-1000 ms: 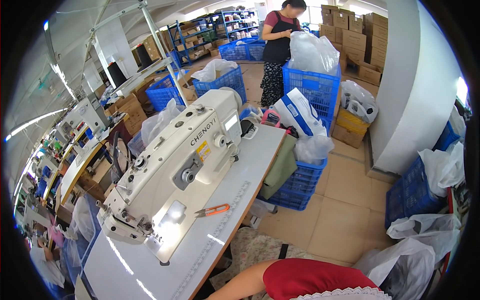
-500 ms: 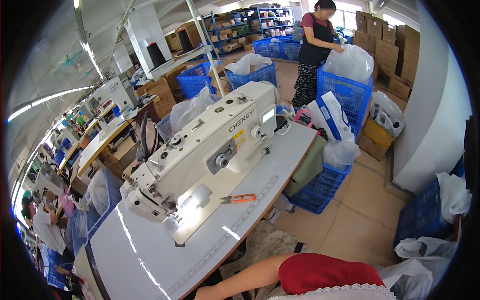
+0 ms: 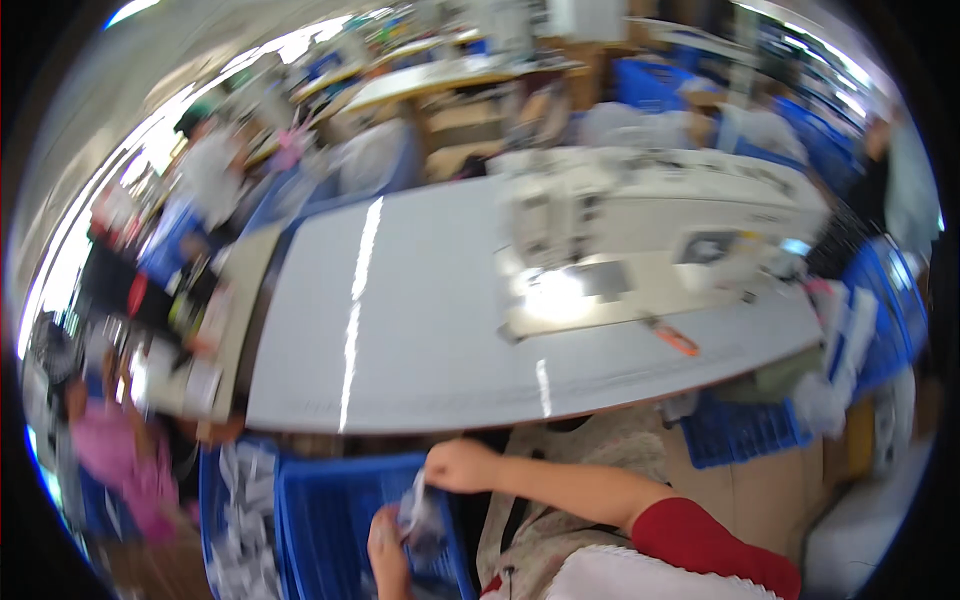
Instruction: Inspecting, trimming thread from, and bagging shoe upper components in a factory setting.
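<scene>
The view has swung left in the last half second, bringing into sight, below the front edge of the pale worktop that carries the sewing machine, a blue bin, where the handling now happens, away from the needle. Over the bin the right hand is curled around the upper end of a pale-and-dark bundle; the left hand is beside its lower part, whether gripping I cannot tell. Blur obscures what the bundle is, and the lower frame edge cuts off the left forearm and bin.
</scene>
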`<state>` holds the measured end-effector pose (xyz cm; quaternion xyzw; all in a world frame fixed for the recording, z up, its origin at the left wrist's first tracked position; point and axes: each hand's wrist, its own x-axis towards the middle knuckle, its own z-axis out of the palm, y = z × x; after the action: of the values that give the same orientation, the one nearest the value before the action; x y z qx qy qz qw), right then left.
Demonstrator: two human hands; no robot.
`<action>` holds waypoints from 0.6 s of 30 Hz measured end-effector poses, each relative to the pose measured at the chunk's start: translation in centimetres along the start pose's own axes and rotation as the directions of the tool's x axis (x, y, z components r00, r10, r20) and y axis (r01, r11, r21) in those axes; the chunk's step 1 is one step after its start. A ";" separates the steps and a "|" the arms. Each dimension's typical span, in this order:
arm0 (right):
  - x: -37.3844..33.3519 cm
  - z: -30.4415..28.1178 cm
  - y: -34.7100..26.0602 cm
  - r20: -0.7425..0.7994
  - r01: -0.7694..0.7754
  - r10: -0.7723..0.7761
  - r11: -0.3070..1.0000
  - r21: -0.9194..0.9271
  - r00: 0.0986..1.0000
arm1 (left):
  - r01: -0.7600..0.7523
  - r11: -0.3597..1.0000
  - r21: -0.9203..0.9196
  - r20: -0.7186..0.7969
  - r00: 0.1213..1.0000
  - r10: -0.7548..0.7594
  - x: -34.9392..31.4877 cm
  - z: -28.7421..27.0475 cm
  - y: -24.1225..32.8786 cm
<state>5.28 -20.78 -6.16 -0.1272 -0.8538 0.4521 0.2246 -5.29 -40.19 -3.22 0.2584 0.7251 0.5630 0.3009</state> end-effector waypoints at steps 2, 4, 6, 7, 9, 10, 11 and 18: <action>0.5 0.7 -0.1 -0.035 -0.049 0.053 0.994 0.101 0.998 | 0.150 0.974 -0.171 0.067 0.988 -0.140 0.1 1.0 0.9; 1.5 2.3 -1.7 0.084 -0.225 0.209 0.918 0.328 0.974 | 0.052 0.998 -0.032 0.014 0.999 -0.052 -0.3 1.6 -0.1; 2.3 2.9 -3.1 0.203 -0.343 0.278 0.809 0.477 0.939 | -0.047 0.964 0.262 0.063 0.998 0.032 0.4 0.4 -0.8; 2.6 3.6 -3.5 0.195 -0.333 0.271 0.798 0.502 0.943 | -0.192 0.831 0.522 0.200 0.975 0.099 0.5 -0.3 -0.9; 2.6 4.7 -3.5 0.299 -0.355 0.218 0.756 0.550 0.929 | 0.000 0.894 0.448 0.115 0.992 -0.057 0.9 -1.9 -0.5; 2.7 5.3 -3.8 0.310 -0.311 0.138 0.714 0.627 0.941 | 0.154 0.923 0.353 0.073 0.979 -0.191 0.8 -2.9 -0.5; 2.6 5.0 -4.0 0.378 -0.305 0.120 0.823 0.479 0.918 | 0.188 0.922 0.339 0.034 0.977 -0.212 0.6 -3.5 -0.7; 0.2 7.7 -3.3 0.310 -0.196 0.130 0.961 0.194 0.942 | -0.059 0.973 0.223 -0.047 0.996 0.071 -1.1 -0.9 -0.4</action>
<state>1.28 -28.02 -7.15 -0.1031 -0.8081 0.5758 0.0693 -5.20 -41.65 -3.29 0.2984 0.7824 0.4951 0.2317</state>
